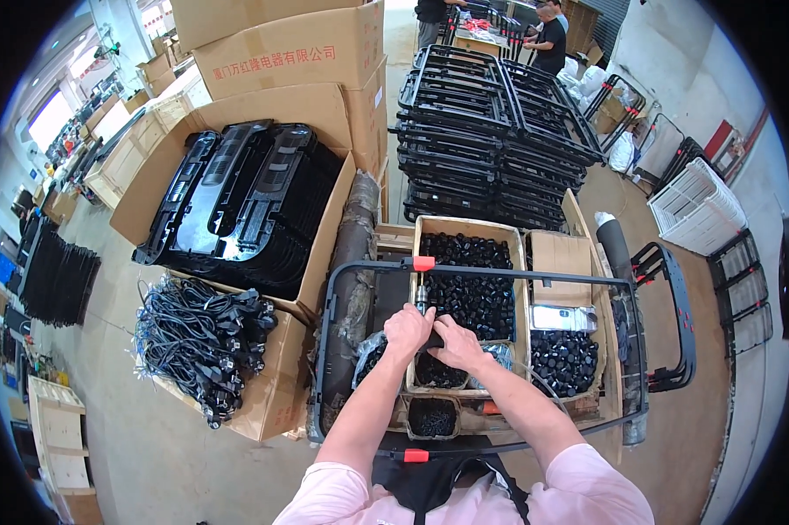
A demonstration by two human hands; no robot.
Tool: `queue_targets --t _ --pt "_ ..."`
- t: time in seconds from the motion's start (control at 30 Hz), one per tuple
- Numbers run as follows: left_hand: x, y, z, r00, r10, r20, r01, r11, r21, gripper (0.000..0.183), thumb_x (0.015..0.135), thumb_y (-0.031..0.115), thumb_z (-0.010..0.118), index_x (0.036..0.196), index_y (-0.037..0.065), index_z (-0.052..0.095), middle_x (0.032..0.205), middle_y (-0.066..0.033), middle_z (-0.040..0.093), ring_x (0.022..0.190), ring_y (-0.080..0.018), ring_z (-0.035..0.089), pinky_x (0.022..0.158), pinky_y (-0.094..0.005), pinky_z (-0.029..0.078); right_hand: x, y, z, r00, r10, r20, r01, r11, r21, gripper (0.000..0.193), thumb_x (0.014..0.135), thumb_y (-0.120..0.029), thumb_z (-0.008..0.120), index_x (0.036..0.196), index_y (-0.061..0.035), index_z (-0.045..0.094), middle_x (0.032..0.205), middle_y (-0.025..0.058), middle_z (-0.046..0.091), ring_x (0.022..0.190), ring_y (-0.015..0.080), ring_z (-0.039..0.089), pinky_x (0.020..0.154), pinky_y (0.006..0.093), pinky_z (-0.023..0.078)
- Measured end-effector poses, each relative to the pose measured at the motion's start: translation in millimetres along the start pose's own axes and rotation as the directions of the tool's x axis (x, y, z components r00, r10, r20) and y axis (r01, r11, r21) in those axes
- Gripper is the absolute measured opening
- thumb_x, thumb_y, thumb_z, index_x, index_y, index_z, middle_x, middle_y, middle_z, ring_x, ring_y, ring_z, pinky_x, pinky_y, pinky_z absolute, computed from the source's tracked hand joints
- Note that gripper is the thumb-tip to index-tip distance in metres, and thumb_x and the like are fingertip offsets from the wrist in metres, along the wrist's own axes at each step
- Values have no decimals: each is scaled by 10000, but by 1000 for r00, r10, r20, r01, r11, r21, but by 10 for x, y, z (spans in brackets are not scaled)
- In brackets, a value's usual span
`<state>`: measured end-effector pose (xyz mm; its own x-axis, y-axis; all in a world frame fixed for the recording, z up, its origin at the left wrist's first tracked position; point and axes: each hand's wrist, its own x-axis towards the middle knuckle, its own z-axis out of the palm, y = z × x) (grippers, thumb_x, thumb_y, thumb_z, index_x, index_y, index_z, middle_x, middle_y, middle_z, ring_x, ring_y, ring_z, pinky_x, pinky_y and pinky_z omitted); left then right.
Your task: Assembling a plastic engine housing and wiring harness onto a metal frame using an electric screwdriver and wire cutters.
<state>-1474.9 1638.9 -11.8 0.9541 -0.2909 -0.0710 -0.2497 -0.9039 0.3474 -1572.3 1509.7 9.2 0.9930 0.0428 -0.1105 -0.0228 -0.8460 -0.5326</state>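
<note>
Both hands are together over the bins, closed around a power screwdriver (422,296). My left hand (408,331) wraps its front part, and my right hand (457,341) grips its dark rear part, which the fingers mostly hide. The tool's tip points away from me, at a red clip (423,262) on the far bar of a black rectangular frame (517,275). Whether the tip touches the clip I cannot tell. A second red clip (416,456) sits on the near bar. The frame lies across the wooden bins, around both hands.
Bins of black plastic caps (471,302) and round black knobs (565,363) lie below the frame, with a small tray of screws (433,418). Left stand a carton of black panels (228,206) and bundled power cords (202,337). Stacked frames (482,149) rise ahead; a co-worker (548,39) stands beyond.
</note>
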Motion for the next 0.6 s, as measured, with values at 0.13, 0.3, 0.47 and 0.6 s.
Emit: queue_targets --t 0.13,0.3,0.47,0.6 --pt "-13 -53 39 999 31 -41 -32 999 -25 643 955 659 634 930 19 683 802 -203 767 760 -359 788 683 -473 635 -17 -1 41 1000 -12 -22 11 999 -41 547 806 -257 838 1252 -56 595 1234 147 589 1145 393 647 936 508 573" --pt "-91 -41 2 998 58 -31 -60 997 -40 655 962 659 623 918 8 684 823 -226 766 778 -379 785 708 -487 637 -115 -11 31 994 -80 -74 77 996 -43 570 806 -273 836 1276 -57 596 1236 156 599 1140 402 653 935 510 575" --pt "-436 -80 -250 991 52 122 -37 991 -126 697 984 642 591 1014 -48 689 963 -296 760 947 -443 762 846 -507 611 -462 -219 0 999 -37 -24 35 996 -80 613 826 -325 809 1325 -58 573 1244 188 614 1137 420 662 929 533 571" --pt "-925 38 -445 983 -105 150 160 894 -419 677 995 605 592 1072 -61 685 1128 -326 734 1090 -466 715 956 -508 547 -944 -485 -193 976 -129 -178 117 990 -75 659 795 -287 827 1359 -53 580 1212 178 642 1095 406 683 886 503 594"
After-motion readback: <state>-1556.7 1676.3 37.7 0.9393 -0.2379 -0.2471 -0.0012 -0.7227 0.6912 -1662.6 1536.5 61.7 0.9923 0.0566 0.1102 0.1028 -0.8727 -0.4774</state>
